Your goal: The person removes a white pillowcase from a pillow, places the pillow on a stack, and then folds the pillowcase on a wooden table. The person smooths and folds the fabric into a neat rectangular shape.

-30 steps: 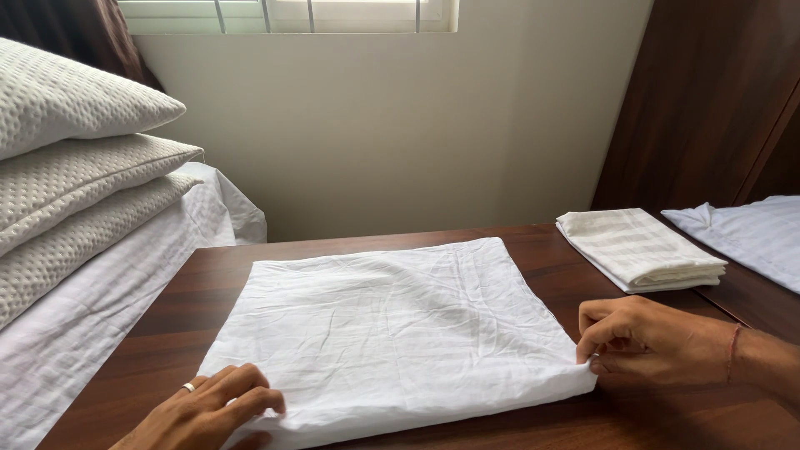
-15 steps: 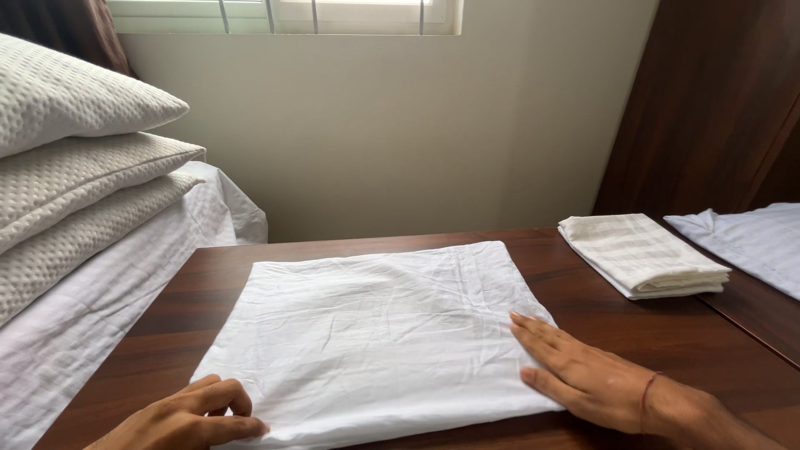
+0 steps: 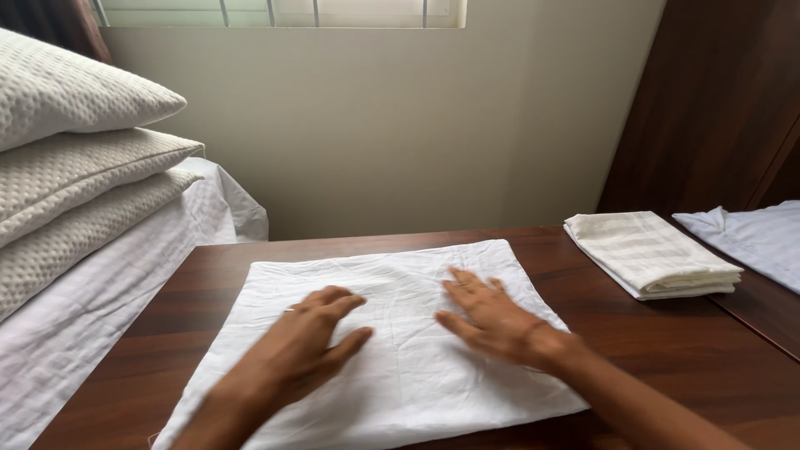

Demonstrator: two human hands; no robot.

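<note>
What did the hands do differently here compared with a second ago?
Both hands left the near corners of the white cloth and moved inward: the left hand and right hand now lie flat, fingers spread, on its middle. Neither pinches an edge any more. The cloth, the folded striped cloth and the pillows stayed put.

Folded cloth [image 3: 375,350] lies flat at the near centre of the table [image 3: 667,350]; left hand [image 3: 304,346] and right hand [image 3: 492,317] rest on it, side by side and apart. To its right lies a smaller folded stack [image 3: 650,254], with another sheet [image 3: 754,237] beyond that. Left of the table, three stacked pillows [image 3: 75,175] sit on a bed [image 3: 92,317]. A wall [image 3: 400,125] stands behind
</note>
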